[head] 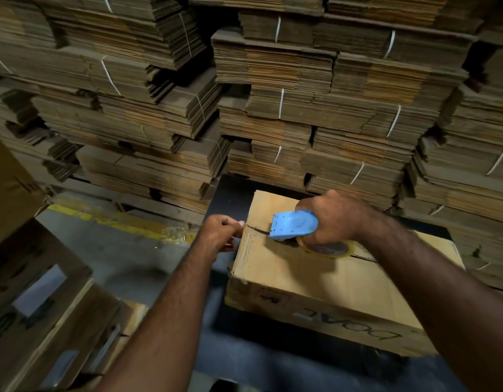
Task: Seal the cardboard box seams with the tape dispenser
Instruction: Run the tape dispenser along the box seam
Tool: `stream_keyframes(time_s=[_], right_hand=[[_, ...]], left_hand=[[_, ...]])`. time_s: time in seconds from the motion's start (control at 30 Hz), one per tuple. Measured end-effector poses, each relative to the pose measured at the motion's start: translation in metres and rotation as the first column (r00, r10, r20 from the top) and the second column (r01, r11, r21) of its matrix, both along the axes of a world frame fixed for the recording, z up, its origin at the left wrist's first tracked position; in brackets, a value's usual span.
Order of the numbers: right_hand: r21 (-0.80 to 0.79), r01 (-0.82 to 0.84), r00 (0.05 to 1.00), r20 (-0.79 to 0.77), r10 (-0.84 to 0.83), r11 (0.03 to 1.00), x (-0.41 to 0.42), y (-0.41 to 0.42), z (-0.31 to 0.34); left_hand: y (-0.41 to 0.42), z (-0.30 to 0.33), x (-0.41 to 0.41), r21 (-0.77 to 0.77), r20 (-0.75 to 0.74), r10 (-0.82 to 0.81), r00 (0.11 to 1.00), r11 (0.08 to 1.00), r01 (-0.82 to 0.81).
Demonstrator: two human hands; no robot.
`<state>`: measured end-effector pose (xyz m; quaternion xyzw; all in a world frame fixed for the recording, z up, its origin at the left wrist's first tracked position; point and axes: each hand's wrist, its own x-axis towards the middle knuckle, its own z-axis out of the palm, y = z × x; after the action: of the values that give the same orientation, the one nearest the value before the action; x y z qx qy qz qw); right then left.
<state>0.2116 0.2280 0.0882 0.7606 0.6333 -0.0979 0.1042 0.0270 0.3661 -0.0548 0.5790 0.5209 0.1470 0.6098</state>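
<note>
Blue tape dispenser [294, 225] on the cardboard box [315, 281] top seam, gripped by right hand [336, 219].
Left hand [220, 233] pinches at the box's left edge, possibly tape end; side lettering inverted, perhaps "DOAC".

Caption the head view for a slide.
Right hand runs a blue tape dispenser along the cardboard box seam while the left hand pinches at the box edge.

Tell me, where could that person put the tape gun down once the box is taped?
Bare room: the near half of the box top, below the right hand holding the tape dispenser, and the grey floor between the left hand and the yellow line. Crowded: the flattened cardboard stacks behind, the boxes at lower left.
</note>
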Motion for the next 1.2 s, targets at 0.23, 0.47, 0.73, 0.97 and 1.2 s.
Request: stream_keyframes(time_s=[0.23,0.47,0.73,0.97,1.2], right_hand=[[-0.047,-0.018,0.999,0.038,0.02,0.999,-0.006,0.004,0.002],[-0.055,0.008,0.997,0.078,-0.003,0.998,-0.012,0.005,0.003],[-0.088,0.086,0.995,0.064,-0.08,0.992,-0.02,-0.003,0.015],[-0.105,0.036,0.988,0.152,-0.02,0.994,-0.021,0.001,0.011],[-0.12,-0.059,0.991,0.112,0.072,0.991,-0.017,0.005,0.008]], left_hand=[[-0.012,0.02,-0.005,0.444,-0.297,0.023,0.955,0.888,0.117],[-0.059,0.023,0.0,0.338,-0.299,-0.2,0.933,0.892,0.299],[-0.051,0.031,-0.008,0.316,-0.338,-0.273,0.901,0.869,0.382],[-0.058,0.029,-0.012,0.651,-0.462,-0.429,0.776,0.43,0.625],[-0.067,0.011,-0.012,0.64,-0.664,-0.249,0.705,0.298,0.708]])
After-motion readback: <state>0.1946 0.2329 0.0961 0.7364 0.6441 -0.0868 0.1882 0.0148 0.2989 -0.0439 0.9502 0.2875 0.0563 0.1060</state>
